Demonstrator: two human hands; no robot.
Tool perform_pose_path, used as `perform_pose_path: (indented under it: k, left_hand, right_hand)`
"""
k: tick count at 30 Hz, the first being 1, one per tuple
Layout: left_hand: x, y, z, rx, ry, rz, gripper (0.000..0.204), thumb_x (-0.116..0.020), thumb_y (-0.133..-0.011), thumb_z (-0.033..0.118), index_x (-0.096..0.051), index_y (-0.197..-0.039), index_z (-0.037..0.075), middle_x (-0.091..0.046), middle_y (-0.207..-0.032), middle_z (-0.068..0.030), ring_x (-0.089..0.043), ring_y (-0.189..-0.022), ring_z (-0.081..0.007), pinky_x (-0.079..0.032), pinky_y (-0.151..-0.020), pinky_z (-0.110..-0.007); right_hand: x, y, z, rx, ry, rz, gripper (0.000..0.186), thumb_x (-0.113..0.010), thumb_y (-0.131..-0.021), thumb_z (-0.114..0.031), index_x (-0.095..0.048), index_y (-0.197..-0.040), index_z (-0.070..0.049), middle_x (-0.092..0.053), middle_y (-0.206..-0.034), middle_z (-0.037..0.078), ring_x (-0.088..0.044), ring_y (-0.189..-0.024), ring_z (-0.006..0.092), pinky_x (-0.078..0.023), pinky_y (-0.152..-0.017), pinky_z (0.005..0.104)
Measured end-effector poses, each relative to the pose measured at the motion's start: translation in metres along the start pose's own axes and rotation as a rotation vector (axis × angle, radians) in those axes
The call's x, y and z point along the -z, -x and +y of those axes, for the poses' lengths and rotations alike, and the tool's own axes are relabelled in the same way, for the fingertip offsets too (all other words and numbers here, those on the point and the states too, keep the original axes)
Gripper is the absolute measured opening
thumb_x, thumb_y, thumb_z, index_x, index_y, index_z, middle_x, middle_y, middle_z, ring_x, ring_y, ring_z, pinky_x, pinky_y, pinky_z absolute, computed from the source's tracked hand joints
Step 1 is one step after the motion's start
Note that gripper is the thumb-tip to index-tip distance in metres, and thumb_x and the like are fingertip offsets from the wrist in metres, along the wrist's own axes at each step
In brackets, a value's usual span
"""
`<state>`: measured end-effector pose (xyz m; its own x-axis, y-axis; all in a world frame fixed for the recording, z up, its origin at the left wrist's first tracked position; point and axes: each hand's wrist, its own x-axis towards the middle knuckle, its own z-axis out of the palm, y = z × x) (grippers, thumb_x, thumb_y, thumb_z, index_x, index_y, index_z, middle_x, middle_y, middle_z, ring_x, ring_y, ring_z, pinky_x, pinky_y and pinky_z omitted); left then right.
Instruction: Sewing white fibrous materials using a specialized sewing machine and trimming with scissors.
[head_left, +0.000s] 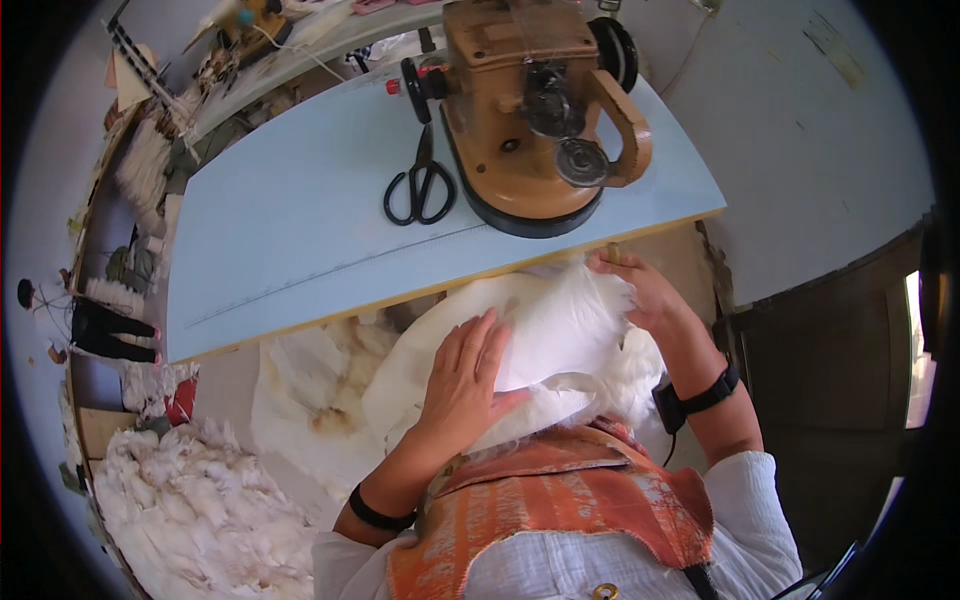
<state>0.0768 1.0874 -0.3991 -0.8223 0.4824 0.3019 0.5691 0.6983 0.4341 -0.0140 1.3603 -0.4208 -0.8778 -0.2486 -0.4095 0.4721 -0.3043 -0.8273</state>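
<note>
A white fur pelt (540,330) lies over my lap below the table's front edge, its smooth side up and fluffy hair at its right. My left hand (465,375) rests flat on the pelt with the fingers stretched out. At the pelt's upper right edge, my right hand (640,285) has its fingers closed on it. A small yellowish thing (613,252) shows at those fingertips; its kind I cannot make out. Beyond the hands stands a brown sewing machine (520,170) with black wheels. Black-handled scissors (420,190) lie to its left.
The light blue table (280,230) has a yellowish front edge and a ruler scale printed along it. A large heap of white fur (200,510) lies on the floor at left. Another machine (255,25) stands at the far left. A dark cabinet (820,370) is at right.
</note>
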Motion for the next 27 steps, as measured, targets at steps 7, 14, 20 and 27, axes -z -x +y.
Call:
perform_pose_path:
  k: [7,14,20,27]
  left_hand:
    - [0.001,-0.042,-0.048,0.169,0.103,-0.159,0.066,-0.077,-0.078,0.030,-0.046,-0.131,0.004,-0.062,-0.114,-0.0220,-0.062,-0.097,-0.0406,-0.051,-0.084,-0.042]
    - [0.016,-0.054,-0.037,0.153,0.099,-0.209,0.060,-0.073,-0.081,0.031,-0.049,-0.128,0.002,-0.062,-0.114,-0.0215,-0.061,-0.100,-0.0393,-0.050,-0.083,-0.043]
    - [0.009,-0.059,-0.026,0.234,0.026,-0.274,0.061,-0.073,-0.081,0.032,-0.048,-0.130,0.005,-0.060,-0.119,-0.0195,-0.058,-0.106,-0.0389,-0.048,-0.086,-0.044]
    - [0.000,-0.056,-0.035,0.158,-0.016,-0.254,0.065,-0.074,-0.078,0.038,-0.048,-0.127,0.004,-0.057,-0.111,-0.0160,-0.060,-0.098,-0.0351,-0.051,-0.078,-0.042]
  right_hand:
    - [0.009,0.016,0.002,0.583,0.571,0.361,0.010,-0.065,-0.088,-0.006,-0.062,-0.097,-0.003,-0.060,-0.085,0.001,-0.053,-0.067,0.0103,-0.043,-0.059,0.0232]
    - [-0.054,0.101,-0.003,0.710,0.867,0.227,0.033,-0.076,-0.079,-0.015,-0.064,-0.108,-0.005,-0.058,-0.104,0.012,-0.060,-0.072,0.0191,-0.051,-0.059,0.0307]
    - [-0.049,0.075,0.050,0.398,0.738,0.238,0.019,-0.073,-0.083,-0.010,-0.065,-0.099,-0.002,-0.056,-0.074,0.004,-0.044,-0.060,0.0068,-0.037,-0.052,0.0242]
    - [-0.022,0.052,0.087,0.177,0.271,0.213,0.010,-0.068,-0.089,-0.011,-0.064,-0.090,-0.002,-0.054,-0.071,-0.005,-0.044,-0.062,0.0033,-0.036,-0.054,0.0214]
